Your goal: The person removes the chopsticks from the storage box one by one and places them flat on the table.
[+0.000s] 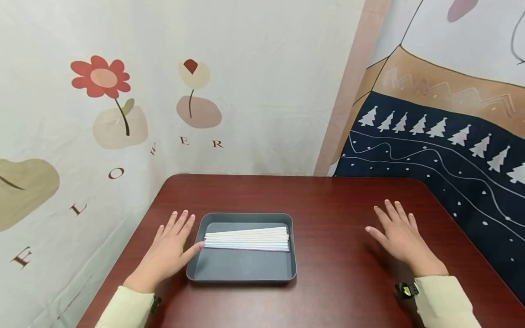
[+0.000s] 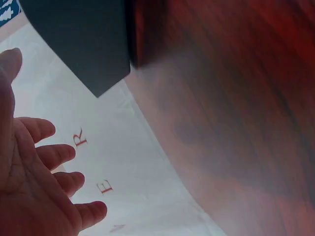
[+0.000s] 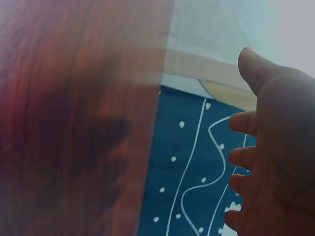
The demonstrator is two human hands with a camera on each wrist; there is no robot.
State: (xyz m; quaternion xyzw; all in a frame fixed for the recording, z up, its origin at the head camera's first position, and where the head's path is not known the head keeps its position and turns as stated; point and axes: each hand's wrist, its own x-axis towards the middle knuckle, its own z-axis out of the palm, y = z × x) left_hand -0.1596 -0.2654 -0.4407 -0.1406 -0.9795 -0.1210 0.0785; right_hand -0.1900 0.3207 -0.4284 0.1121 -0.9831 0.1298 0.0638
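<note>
A grey rectangular tray sits on the table left of its middle. Inside it lies a bundle of thin white sticks, side by side and running left to right. My left hand is spread palm down beside the tray, its thumb tip overlapping the tray's left rim in the head view. In the left wrist view the tray's dark wall shows above the spread fingers. Far to the right, my right hand hovers over the table, fingers apart and holding nothing, its shadow beneath.
The dark red wooden table has rounded far corners. Behind it hangs a white cloth with printed flowers and letters. A navy cloth with white trees borders the right side. A dark wristband circles the right wrist.
</note>
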